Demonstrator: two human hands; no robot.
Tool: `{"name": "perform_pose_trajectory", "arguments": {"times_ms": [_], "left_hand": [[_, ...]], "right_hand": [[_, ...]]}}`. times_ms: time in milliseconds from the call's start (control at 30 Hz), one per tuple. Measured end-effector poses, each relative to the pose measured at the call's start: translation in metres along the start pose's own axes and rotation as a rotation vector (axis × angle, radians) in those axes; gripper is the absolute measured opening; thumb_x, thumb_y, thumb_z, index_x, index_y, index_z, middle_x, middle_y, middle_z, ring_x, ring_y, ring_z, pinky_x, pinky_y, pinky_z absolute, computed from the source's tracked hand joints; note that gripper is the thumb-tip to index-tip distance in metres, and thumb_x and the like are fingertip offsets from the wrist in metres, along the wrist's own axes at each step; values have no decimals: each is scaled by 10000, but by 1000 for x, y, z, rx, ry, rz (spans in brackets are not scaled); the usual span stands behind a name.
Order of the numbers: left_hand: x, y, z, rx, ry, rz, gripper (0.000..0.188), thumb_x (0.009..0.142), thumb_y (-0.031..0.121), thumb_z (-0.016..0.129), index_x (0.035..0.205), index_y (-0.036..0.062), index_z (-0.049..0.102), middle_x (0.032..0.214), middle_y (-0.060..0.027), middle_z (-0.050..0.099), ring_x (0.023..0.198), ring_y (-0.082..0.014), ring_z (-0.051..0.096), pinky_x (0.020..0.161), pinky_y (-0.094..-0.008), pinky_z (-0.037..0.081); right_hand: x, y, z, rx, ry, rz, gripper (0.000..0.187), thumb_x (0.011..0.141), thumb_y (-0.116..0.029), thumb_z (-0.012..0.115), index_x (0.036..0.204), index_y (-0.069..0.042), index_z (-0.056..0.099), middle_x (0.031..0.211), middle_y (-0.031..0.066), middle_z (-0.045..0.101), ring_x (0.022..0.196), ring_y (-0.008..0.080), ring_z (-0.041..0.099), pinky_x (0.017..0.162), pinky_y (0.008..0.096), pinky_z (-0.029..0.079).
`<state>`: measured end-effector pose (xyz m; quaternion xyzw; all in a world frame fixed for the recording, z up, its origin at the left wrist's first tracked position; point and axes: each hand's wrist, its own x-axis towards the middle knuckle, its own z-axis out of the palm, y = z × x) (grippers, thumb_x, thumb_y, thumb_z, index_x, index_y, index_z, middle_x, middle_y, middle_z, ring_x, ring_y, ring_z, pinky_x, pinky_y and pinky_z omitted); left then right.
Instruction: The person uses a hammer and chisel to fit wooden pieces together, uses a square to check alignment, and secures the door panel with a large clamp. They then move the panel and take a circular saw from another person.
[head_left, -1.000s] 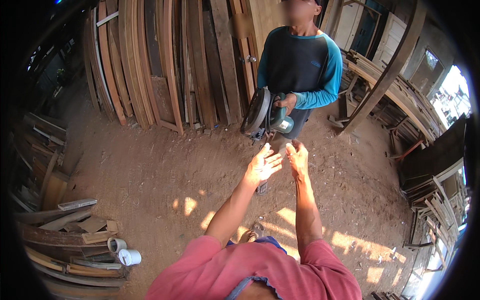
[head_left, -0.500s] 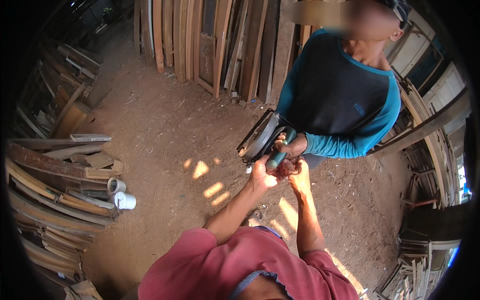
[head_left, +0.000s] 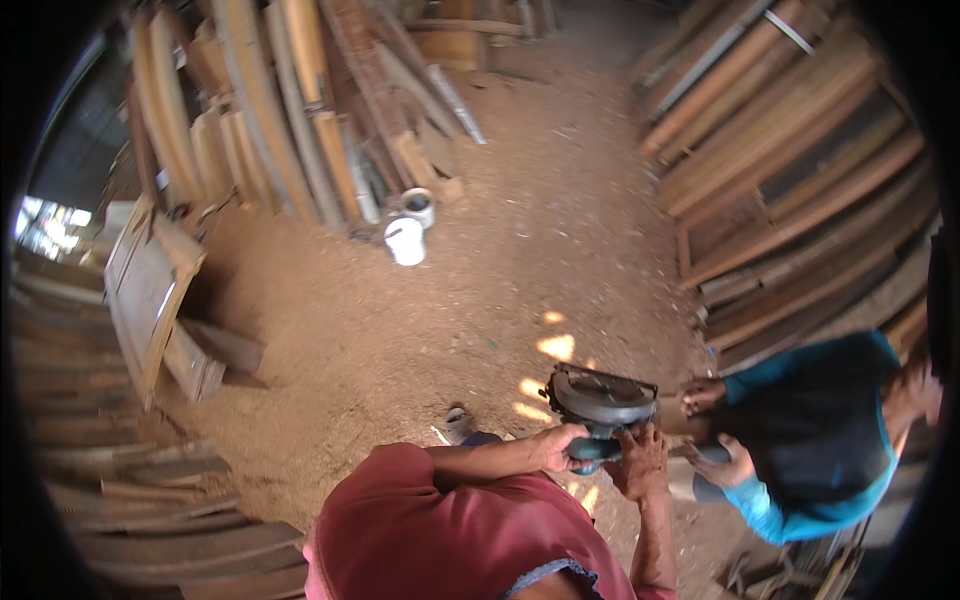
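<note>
A circular saw (head_left: 603, 402) with a dark metal guard and base and a green body is in front of my chest. My left hand (head_left: 558, 447) is closed round the green handle (head_left: 592, 450) from the left. On the saw's right side, my right hand (head_left: 641, 462) grips the body with bent fingers. Just to the right, a person in a black and teal shirt (head_left: 815, 430) stands with both hands off the saw. Their nearer hand (head_left: 737, 462) has a dark object in it that I cannot make out.
White buckets (head_left: 406, 240) stand on the dirt floor by stacked planks (head_left: 290, 110). A pale panel (head_left: 145, 285) leans at the left. Timber and door frames (head_left: 790, 160) line the right side. My foot (head_left: 457, 425) shows below the saw.
The other person has let go of the saw, which is now in my hands alone. My view and body have turned left, so the person appears lower right and the buckets nearer the middle.
</note>
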<state>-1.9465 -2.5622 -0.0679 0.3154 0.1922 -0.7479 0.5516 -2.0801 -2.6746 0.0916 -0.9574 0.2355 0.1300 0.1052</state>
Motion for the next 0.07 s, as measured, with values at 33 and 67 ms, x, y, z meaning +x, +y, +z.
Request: {"name": "perform_pose_trajectory", "arguments": {"times_ms": [33,67], "left_hand": [[-9,9,-24,-78,-47,-33,373,880,219,693,1208,127,541,1105,-80,651,874,-212,672,695,-414,616],[-26,26,-44,-145,-44,38,373,880,219,693,1208,127,541,1105,-80,651,874,-212,672,695,-414,616]], "right_hand": [[25,-21,5,-32,-100,6,660,744,-347,827,1341,-180,598,1395,113,460,1246,365,463,1044,563,366],[48,-48,9,-75,-202,23,670,764,-377,814,1367,-191,590,1421,100,442,1272,353,457,1051,584,355]]}}
